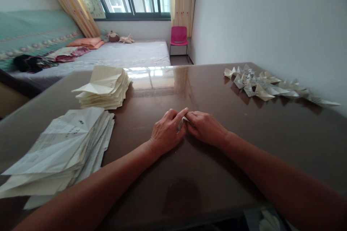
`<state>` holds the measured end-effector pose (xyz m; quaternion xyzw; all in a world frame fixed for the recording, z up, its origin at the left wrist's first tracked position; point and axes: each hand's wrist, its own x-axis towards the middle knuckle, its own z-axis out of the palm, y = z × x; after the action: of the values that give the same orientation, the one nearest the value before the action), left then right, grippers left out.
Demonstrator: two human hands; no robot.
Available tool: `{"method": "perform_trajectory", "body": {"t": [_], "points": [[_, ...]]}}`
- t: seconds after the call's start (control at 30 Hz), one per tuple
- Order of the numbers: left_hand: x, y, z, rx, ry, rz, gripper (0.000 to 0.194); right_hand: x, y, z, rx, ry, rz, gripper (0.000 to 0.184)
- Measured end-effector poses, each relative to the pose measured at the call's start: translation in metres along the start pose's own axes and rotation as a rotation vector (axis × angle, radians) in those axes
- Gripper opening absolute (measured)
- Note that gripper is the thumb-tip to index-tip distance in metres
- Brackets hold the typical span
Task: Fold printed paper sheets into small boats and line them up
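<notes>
The person's left forearm [89, 191] and right forearm [279, 177], both bare, enter from the lower corners and converge over the brown, glossy surface [141, 187]. The left grip [168, 130] and right grip [205, 126] meet near the middle, fingertips together. Both are closed on a small piece of paper [185, 118], of which only a pale edge and a greyish part show between the fingers; its full shape is hidden.

To the left lies a stack of whitish printed sheets [62, 144], creased and fanned unevenly. The left forearm crosses in front of its near end; contact cannot be determined. Just beyond it stands a stack of cream sheets [104, 88], also creased, its top sheet raised at a fold.

On the far right, near the wall [257, 18], lies a cluster of folded paper pieces [257, 85] with pointed corners, several overlapping, some bearing print. It is well apart from both grips.

Beyond the surface: a bed [135, 52] with orange pillows [85, 42] at its far left, and a pink chair [179, 36] below the window's right-hand curtain [184, 0].
</notes>
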<state>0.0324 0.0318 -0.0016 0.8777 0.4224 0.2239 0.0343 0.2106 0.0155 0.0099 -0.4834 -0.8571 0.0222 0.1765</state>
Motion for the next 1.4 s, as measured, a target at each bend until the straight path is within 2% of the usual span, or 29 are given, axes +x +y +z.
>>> {"method": "perform_trajectory", "body": {"t": [0.13,0.27,0.4,0.47,0.6,0.9,1.13,1.4], "points": [[0.001,0.001,0.000,-0.028,-0.067,-0.027,0.058,0.001,0.002,0.001,-0.018,0.033,0.033,0.019],[0.002,-0.003,0.000,-0.071,-0.022,-0.035,0.057,0.001,0.001,0.004,0.045,0.047,0.053,0.021],[0.001,-0.006,-0.002,-0.065,0.054,-0.029,0.057,0.002,0.003,0.008,0.140,0.124,0.081,0.029],[0.001,-0.006,-0.001,-0.064,0.040,-0.036,0.056,0.002,0.005,0.008,0.189,0.135,0.072,0.027],[0.001,-0.006,0.001,-0.106,-0.023,-0.069,0.053,0.002,0.008,0.009,0.243,0.101,0.052,0.019],[0.004,-0.008,0.004,-0.119,-0.074,-0.139,0.036,0.002,0.009,0.012,0.246,0.085,0.101,0.018],[0.004,-0.010,0.010,-0.205,-0.075,-0.063,0.037,0.005,0.011,0.019,0.229,0.051,0.184,0.011],[0.007,-0.017,0.013,-0.248,-0.061,-0.097,0.025,0.006,0.005,0.019,0.207,0.042,0.190,0.012]]}}
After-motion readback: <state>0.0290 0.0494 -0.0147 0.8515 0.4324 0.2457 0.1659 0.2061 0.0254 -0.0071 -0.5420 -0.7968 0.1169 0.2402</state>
